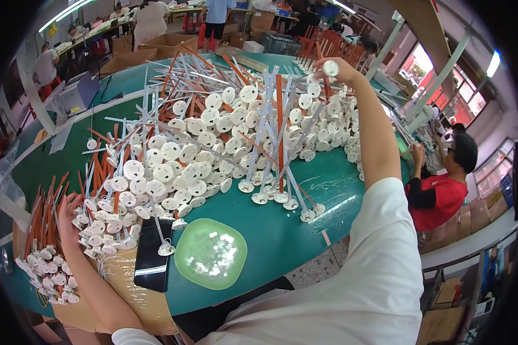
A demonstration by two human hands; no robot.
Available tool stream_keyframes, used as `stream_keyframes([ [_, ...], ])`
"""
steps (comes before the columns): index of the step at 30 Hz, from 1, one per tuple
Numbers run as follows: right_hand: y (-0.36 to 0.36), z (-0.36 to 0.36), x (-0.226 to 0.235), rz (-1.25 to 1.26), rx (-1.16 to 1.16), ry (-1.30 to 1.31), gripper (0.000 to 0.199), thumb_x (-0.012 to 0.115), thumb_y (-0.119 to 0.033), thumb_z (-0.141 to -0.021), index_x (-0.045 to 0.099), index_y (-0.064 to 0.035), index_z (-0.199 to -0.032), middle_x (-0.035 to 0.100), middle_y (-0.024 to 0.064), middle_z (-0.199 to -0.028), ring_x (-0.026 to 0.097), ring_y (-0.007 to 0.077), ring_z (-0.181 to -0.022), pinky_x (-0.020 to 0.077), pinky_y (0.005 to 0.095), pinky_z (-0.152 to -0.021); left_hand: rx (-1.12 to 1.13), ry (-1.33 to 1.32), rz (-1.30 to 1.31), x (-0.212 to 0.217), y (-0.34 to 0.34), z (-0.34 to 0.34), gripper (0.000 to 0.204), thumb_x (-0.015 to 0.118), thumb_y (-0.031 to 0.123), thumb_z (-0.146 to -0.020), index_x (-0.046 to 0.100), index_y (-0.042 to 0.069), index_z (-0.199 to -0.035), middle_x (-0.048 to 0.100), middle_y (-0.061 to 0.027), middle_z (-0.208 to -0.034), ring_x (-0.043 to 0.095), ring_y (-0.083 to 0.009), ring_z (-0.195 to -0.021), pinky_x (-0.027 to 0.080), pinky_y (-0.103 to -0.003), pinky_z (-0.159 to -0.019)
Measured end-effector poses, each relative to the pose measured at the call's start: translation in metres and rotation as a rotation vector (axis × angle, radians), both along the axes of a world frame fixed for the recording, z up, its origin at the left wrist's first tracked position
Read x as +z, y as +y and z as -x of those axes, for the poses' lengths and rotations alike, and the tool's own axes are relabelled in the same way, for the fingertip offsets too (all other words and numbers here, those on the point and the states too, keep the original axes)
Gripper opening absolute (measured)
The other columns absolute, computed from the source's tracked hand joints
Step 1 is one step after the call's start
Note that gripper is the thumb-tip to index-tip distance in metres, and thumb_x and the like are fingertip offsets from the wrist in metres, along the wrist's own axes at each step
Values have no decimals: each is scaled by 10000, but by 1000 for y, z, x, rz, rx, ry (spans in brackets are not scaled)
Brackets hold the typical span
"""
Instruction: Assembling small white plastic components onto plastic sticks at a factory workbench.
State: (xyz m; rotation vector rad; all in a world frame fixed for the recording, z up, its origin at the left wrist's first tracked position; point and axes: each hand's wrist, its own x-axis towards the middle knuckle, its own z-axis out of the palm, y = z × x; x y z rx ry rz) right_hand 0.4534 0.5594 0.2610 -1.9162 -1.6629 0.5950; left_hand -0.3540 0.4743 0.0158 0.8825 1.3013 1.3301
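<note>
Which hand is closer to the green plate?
Left. The left hand rests at the pile just left of the green plate; the right hand is far across the table, holding a white disc.

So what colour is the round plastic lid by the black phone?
Pale green round plastic lid, clearest in the head view.

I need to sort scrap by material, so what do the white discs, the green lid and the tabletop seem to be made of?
White discs: likely moulded plastic, uniform matt white with a raised hub. Green lid: probably translucent plastic, since pale bits show through it. Tabletop: smooth dark green covering with a soft sheen, perhaps vinyl or paint; the base beneath is hidden.
</note>
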Motion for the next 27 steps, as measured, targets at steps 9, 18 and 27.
stream_keyframes([
  [9, -14, -12, -12, -228, 114, -111, 295, 611, -100, -875, 657, -90, -1166, 643, 46, -1160, 586, 174, -1082, 464, 321, -901, 40, 34, 4, -4, -3, 9, 562, 514, 484, -944, 512, 55, -1306, 593, -105, -1280, 545, -210, -1153, 426, -349, -972],
  [18, 19, -46, -57, 17, 33, -759, 406, 566, -390, -900, 652, -88, -1157, 675, 139, -1103, 642, 283, -1008, 485, 387, -891, -15, 146, -31, -4, 5, -10, 582, 491, 485, -940, 483, 47, -1322, 591, -82, -1294, 490, -226, -1224, 292, -374, -1072],
  [27, -86, 47, 25, -915, -310, -269, 365, 632, -368, -879, 687, -80, -1095, 714, 82, -978, 661, 181, -894, 495, 293, -801, 40, 54, 18, 9, 0, -15, 499, 532, 428, -934, 529, 62, -1273, 627, -88, -1233, 535, -193, -1126, 401, -329, -958],
])
